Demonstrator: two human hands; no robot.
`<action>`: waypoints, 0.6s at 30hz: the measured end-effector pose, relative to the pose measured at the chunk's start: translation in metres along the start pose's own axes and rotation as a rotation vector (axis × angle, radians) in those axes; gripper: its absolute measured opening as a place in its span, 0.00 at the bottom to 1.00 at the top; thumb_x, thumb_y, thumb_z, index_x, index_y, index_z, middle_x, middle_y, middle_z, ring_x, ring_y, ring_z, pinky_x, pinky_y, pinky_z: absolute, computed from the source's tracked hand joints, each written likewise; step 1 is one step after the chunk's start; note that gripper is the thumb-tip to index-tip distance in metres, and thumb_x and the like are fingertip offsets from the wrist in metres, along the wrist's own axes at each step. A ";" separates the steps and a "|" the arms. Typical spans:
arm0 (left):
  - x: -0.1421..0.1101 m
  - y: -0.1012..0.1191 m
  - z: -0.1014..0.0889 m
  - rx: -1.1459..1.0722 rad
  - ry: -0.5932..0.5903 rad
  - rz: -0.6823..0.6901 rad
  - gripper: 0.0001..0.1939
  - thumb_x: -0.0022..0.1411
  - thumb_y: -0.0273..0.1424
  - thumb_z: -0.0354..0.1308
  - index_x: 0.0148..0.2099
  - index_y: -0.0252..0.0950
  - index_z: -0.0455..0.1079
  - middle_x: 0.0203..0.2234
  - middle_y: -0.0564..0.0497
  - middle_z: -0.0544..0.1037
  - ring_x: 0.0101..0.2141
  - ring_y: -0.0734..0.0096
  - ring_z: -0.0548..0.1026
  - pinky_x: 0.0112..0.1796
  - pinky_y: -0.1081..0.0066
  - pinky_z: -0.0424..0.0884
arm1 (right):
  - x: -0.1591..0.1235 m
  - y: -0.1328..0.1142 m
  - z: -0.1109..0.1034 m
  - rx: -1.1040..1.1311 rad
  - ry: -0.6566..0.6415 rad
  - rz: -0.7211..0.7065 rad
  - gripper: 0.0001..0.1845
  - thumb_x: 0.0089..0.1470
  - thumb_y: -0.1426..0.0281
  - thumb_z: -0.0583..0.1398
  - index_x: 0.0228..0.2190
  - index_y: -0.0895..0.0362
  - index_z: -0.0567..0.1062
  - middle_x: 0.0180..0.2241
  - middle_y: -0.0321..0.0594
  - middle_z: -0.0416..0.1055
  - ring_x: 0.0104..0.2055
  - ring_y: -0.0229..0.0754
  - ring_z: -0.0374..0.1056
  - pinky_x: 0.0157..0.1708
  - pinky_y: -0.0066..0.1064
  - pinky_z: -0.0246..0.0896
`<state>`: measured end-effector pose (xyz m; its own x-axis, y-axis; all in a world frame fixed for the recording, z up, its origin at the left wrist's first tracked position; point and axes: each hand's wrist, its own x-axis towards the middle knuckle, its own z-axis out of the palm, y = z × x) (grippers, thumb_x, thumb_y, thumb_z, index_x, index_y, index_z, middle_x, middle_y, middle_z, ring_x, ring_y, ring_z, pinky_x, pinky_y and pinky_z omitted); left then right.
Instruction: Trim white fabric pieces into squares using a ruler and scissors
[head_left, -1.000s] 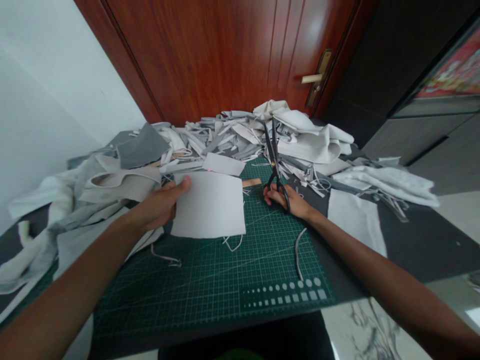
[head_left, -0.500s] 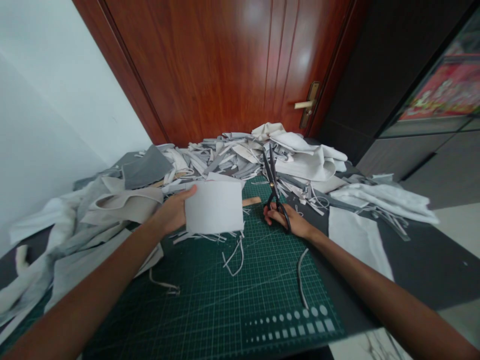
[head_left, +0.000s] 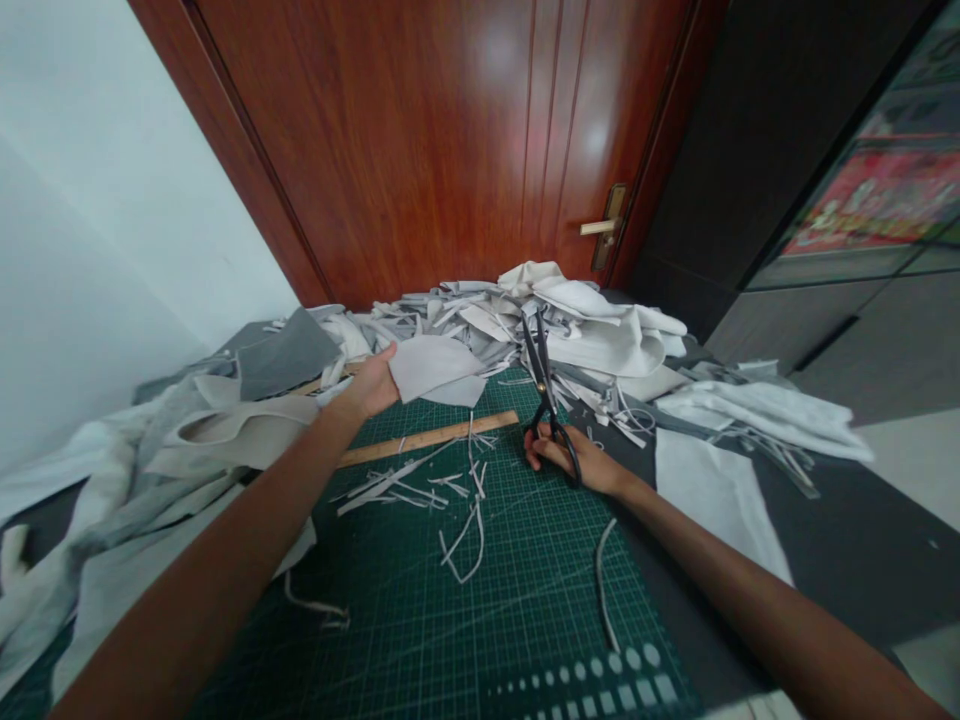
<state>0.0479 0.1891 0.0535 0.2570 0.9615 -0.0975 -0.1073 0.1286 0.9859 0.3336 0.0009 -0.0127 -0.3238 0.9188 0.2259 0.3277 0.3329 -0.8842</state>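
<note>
My left hand [head_left: 375, 384] pinches the left edge of a white piece of fabric [head_left: 431, 364], which is raised over the far part of the green cutting mat [head_left: 540, 570]. A second pale layer shows under its lower right edge. In my right hand [head_left: 566, 452] are black scissors [head_left: 541, 385], my fingers through the handles and the blades pointing away, slightly parted. Between and below the hands, a wooden ruler [head_left: 435, 437] lies slanted on the mat. Thin white offcut strips [head_left: 394, 490] are scattered in front of it.
A heap of fabric scraps [head_left: 465, 315] lines the back of the table against a wooden door [head_left: 405, 150]. Grey and white cloth [head_left: 247, 430] piles up at left. At right lie a flat white cloth piece [head_left: 712, 490] and folded white fabric [head_left: 765, 410]. A cord [head_left: 602, 585] curves on the mat.
The white fabric has tipped and moved up and away from the mat's middle, uncovering the ruler and the thin strips. My right hand with the scissors has stayed nearly in place.
</note>
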 end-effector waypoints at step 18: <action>-0.084 -0.018 -0.037 0.647 -0.073 0.375 0.09 0.58 0.35 0.64 0.41 0.41 0.80 0.41 0.54 0.83 0.54 0.57 0.73 0.58 0.65 0.62 | -0.002 0.000 0.002 -0.020 0.008 -0.001 0.26 0.65 0.46 0.52 0.29 0.54 0.72 0.28 0.37 0.69 0.33 0.42 0.66 0.37 0.35 0.61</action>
<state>-0.0069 0.1147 0.0394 0.3794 0.8913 0.2482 0.3798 -0.3947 0.8366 0.3327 -0.0009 -0.0137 -0.3170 0.9200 0.2303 0.3454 0.3381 -0.8754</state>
